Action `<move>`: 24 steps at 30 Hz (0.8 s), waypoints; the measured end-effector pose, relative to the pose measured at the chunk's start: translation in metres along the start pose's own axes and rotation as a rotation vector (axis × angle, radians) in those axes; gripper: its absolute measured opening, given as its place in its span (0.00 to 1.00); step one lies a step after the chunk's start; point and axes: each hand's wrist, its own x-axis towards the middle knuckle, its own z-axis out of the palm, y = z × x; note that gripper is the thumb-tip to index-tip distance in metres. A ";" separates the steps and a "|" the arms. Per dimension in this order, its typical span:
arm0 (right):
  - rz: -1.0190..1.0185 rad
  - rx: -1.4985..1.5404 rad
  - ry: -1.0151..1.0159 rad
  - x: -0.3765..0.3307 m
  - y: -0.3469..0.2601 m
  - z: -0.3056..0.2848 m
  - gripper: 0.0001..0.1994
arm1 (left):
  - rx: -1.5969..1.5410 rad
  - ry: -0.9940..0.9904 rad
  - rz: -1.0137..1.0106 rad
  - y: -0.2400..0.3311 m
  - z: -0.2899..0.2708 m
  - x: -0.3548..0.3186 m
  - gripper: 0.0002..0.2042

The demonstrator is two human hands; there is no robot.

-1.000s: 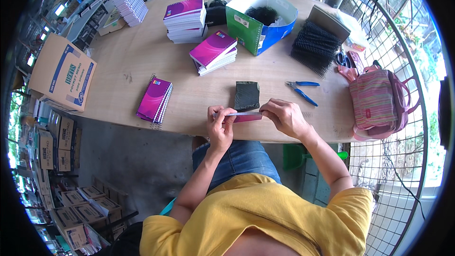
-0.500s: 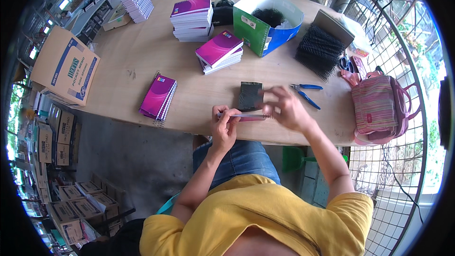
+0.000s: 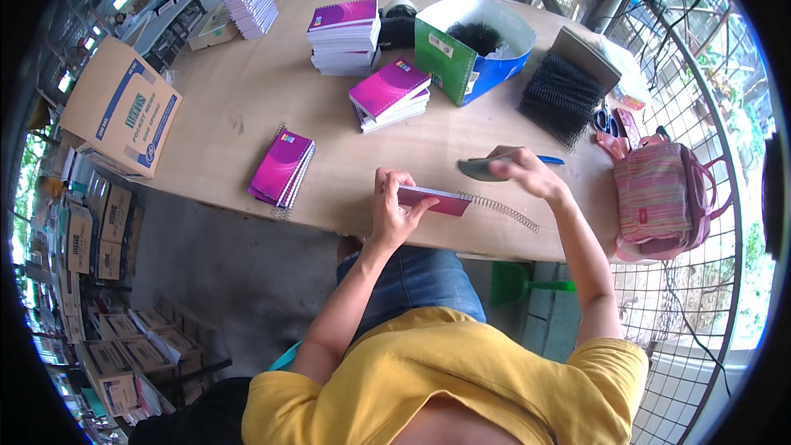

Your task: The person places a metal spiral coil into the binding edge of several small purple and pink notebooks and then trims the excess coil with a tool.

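Head view. Since a second ago the right hand (image 3: 523, 171) has lifted the flat dark cover sheet (image 3: 482, 169) off the round plywood worktop (image 3: 247, 107). The sheet lay just beyond the magenta notebook (image 3: 435, 200) then; now it is held clear above the wood, edge-on to the camera, to the right of the notebook. The right fingers are closed around its right end. The left hand (image 3: 394, 210) has stayed on the notebook's left end, fingers wrapped over its near edge and holding it close to the near rim of the worktop. The silver wire spiral (image 3: 500, 208) trails from the notebook's right end toward the right, under the raised sheet. Judgement: the sheet is in transit and not yet laid on the notebook.

Hard to make out: whether the spiral is threaded through the notebook or only lies against it; the face of the sheet, seen nearly edge-on; the blue-handled tool (image 3: 550, 160) beyond the notebook, mostly hidden by the right hand. The right thumb is out of sight behind the sheet.
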 end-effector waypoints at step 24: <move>-0.012 0.213 0.030 -0.015 -0.003 0.023 0.30 | -0.132 -0.059 0.020 0.013 0.005 0.000 0.28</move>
